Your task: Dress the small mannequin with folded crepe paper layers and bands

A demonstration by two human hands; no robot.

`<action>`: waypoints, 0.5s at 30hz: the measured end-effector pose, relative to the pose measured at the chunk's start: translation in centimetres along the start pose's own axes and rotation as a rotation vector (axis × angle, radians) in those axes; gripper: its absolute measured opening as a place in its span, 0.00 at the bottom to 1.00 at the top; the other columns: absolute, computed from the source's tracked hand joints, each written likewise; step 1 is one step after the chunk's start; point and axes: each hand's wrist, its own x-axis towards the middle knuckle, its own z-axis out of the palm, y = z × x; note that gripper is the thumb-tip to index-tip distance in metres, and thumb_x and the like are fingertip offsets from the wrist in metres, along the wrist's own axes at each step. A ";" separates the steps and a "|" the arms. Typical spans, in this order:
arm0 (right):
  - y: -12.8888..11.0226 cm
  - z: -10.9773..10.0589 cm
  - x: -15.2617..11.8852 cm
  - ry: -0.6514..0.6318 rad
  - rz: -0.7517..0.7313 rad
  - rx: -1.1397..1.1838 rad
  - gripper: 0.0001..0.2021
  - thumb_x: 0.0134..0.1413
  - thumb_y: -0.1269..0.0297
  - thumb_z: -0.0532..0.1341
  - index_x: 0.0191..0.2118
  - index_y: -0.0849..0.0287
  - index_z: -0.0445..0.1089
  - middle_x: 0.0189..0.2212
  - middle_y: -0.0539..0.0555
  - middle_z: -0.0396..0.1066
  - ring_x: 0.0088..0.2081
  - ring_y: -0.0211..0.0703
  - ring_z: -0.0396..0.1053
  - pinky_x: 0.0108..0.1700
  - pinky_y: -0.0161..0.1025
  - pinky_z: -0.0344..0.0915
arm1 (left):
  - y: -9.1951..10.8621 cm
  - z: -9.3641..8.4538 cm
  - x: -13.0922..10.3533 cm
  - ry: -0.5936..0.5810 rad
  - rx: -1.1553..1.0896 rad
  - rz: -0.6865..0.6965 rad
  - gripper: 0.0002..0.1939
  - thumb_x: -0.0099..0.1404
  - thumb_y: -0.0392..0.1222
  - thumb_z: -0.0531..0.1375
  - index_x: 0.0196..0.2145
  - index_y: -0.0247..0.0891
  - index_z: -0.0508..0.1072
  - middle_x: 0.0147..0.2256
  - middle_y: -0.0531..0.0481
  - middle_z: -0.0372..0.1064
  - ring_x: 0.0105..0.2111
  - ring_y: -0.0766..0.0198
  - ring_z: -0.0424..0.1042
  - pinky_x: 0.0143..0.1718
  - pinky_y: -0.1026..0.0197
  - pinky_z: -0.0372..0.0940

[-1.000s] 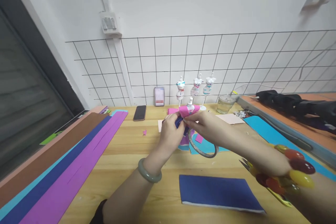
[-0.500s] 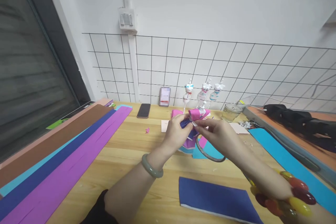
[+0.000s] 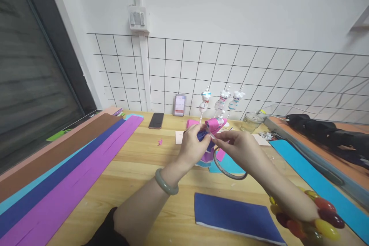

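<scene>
Near the middle of the table, my left hand (image 3: pixel 195 142) is closed around a small doll-like figure (image 3: pixel 216 123) wrapped in pink at the top, with a dark blue and purple layered skirt (image 3: pixel 208 155) below. My right hand (image 3: pixel 235 142) pinches a thin white strip (image 3: pixel 211 135) against the figure's waist, thumb and forefinger together. From under that hand hangs a large grey-brown loop (image 3: pixel 230 176), like a scissor handle; its other end is hidden. Closer to me lies a folded dark blue sheet (image 3: pixel 235 215) with a white edge.
Three white figures on sticks, one of them a bear-like figure (image 3: pixel 205 102), stand at the back. Two phones, the nearer a dark phone (image 3: pixel 156 120), sit left of them. Long coloured sheets (image 3: pixel 109 161) line the left side. A glass cup (image 3: pixel 251 123) and blue strip (image 3: pixel 311 180) are on the right.
My right fingers have shifted slightly along the white strip, and more of it shows between the hands. The view has moved a little; my left hand keeps its hold.
</scene>
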 end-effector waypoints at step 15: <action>-2.1 1.4 -0.2 0.025 -0.073 -0.121 0.13 0.54 0.64 0.55 0.33 0.57 0.77 0.25 0.53 0.74 0.24 0.42 0.66 0.27 0.36 0.56 | -0.2 0.2 -0.5 0.017 0.078 0.106 0.17 0.58 0.31 0.57 0.45 0.38 0.73 0.41 0.44 0.72 0.45 0.55 0.69 0.49 0.54 0.63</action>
